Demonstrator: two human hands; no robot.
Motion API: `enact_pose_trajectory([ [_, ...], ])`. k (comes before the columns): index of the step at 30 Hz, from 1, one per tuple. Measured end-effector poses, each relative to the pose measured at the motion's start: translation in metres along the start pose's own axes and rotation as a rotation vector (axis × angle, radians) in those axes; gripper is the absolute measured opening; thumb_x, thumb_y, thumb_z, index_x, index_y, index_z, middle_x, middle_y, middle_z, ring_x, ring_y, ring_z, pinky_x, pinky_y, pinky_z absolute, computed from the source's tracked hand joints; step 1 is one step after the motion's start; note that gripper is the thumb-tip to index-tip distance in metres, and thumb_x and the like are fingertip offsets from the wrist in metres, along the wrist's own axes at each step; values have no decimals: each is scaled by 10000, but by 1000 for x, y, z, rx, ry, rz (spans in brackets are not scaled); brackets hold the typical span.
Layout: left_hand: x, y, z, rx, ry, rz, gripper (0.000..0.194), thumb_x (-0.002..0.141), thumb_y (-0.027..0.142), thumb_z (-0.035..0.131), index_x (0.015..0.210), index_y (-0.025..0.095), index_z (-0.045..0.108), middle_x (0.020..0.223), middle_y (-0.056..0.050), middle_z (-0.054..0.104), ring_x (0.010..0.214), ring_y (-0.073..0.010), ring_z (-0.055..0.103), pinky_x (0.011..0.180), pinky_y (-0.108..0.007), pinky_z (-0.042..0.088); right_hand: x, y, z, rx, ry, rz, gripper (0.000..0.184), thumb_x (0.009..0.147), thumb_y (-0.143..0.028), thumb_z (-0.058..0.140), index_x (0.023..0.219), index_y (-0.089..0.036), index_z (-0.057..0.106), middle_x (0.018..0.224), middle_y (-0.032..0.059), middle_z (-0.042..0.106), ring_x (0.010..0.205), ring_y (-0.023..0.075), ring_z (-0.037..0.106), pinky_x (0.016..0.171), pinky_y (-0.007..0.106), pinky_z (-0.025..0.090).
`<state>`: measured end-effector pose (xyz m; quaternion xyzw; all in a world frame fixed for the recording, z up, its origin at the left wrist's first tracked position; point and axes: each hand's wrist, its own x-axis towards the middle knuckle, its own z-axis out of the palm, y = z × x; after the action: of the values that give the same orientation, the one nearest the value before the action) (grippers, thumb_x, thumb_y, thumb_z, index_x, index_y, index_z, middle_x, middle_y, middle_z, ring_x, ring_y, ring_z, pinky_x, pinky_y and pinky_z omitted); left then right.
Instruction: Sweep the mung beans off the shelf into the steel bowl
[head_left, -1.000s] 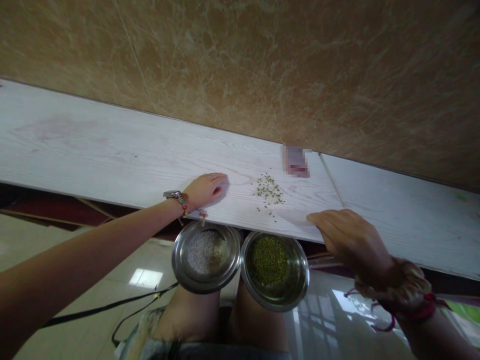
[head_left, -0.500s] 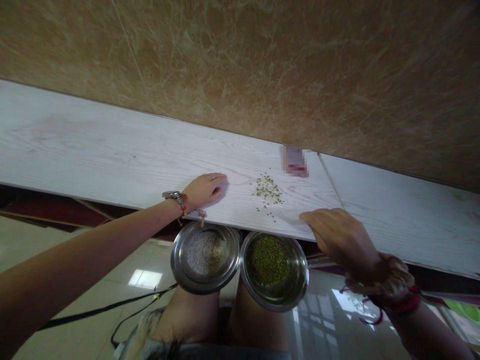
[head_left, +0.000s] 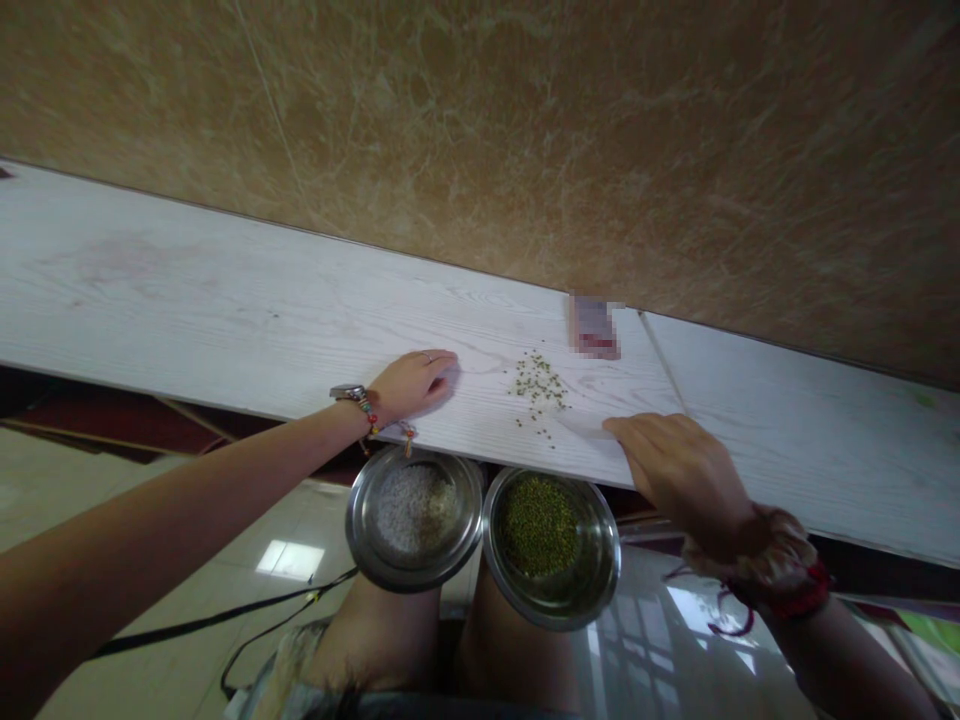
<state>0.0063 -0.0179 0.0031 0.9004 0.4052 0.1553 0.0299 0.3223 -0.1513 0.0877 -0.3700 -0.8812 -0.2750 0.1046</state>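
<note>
So the loose scatter of green beans (head_left: 538,383) is on the white counter (head_left: 225,290), maybe some pale bits mixed in. It's a bit longer wall-to-person than side to side. Left hand (head_left: 411,387) is left of the scatter, palm down, fingers together, nothing visible in it. Right hand (head_left: 679,455) is off to the right and a touch nearer the person, fingers curled; its fingertips look like the closer pair. Can't tell if it's pinching anything, there's just a faint pale streak by the tips. Bowl of green beans (head_left: 600,545) sits personward of the scatter, bowl of white grains (head_left: 362,530) personward and left. Pixelated item (head_left: 594,328) is wallward and right.
</note>
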Motion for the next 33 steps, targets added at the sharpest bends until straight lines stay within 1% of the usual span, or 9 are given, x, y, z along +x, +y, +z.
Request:
enact_pose_trajectory([
  [5,0,2,-2,-11,-8,-3,373,854,233,416,1174,130,579,1270,-130,606,1145,-244,571,998,-390,448,8,-4,2,-17,31,21,256,849,-40,429,895,-127,666,767,76,698,678,177,584,631,307,431],
  [10,0,1,-1,-14,18,9,375,841,215,434,1183,167,580,1242,-102,627,1135,-234,578,992,-388,454,12,-9,-1,35,49,-15,262,857,-30,410,869,-113,659,744,80,694,655,171,582,606,301,435],
  [16,0,-1,0,-6,18,12,368,849,217,437,1184,163,580,1243,-101,627,1135,-230,578,995,-381,451,9,-8,-3,48,69,-12,251,857,-28,425,895,-106,661,764,82,699,678,164,587,628,297,435],
  [21,0,0,1,9,-6,-5,379,859,229,430,1195,129,572,1272,-129,606,1149,-237,571,1000,-377,447,14,-11,0,73,42,-23,255,844,-26,426,876,-115,663,753,78,690,676,168,582,631,303,423],
  [26,-1,0,2,10,6,3,378,856,229,431,1198,144,568,1267,-114,611,1148,-230,573,999,-375,447,20,-11,-3,70,56,-26,255,829,-15,430,905,-101,657,778,91,695,699,175,579,644,303,418],
  [30,0,-1,2,-1,-2,1,381,856,231,419,1191,123,564,1277,-135,600,1152,-242,568,997,-394,449,25,-12,-3,28,29,-26,266,830,-15,414,851,-124,655,728,76,680,641,172,555,609,305,402],
  [33,0,-1,2,3,-16,-5,388,857,229,420,1199,107,558,1283,-148,594,1158,-245,566,1002,-393,445,23,-14,-4,56,30,-36,271,827,-6,408,844,-118,654,715,75,678,631,170,557,596,299,403],
])
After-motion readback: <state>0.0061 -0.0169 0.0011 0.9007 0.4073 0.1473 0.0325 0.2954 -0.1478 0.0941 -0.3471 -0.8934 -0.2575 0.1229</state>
